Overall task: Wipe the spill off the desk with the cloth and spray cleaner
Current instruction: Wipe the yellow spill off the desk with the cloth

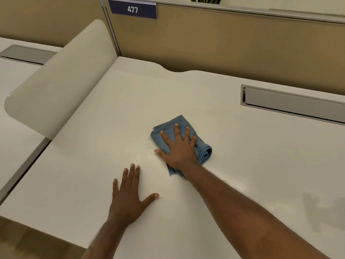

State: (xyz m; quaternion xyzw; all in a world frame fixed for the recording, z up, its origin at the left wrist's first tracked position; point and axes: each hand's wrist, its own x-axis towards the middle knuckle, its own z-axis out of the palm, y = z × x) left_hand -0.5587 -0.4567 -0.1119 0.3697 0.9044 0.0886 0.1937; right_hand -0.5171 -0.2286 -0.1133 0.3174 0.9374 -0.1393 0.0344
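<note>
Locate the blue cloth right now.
In the head view, the blue cloth lies folded on the white desk near centre, pressed flat under the right hand. The left hand rests on bare desk nearer the person, to its left.

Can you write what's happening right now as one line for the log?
step: wiping | right hand: flat on blue cloth | left hand: flat on desk, empty | spray cleaner: not in view

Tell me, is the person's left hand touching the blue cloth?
Apart. The head view shows the left hand flat on the desk, with bare surface between it and the blue cloth.
</note>
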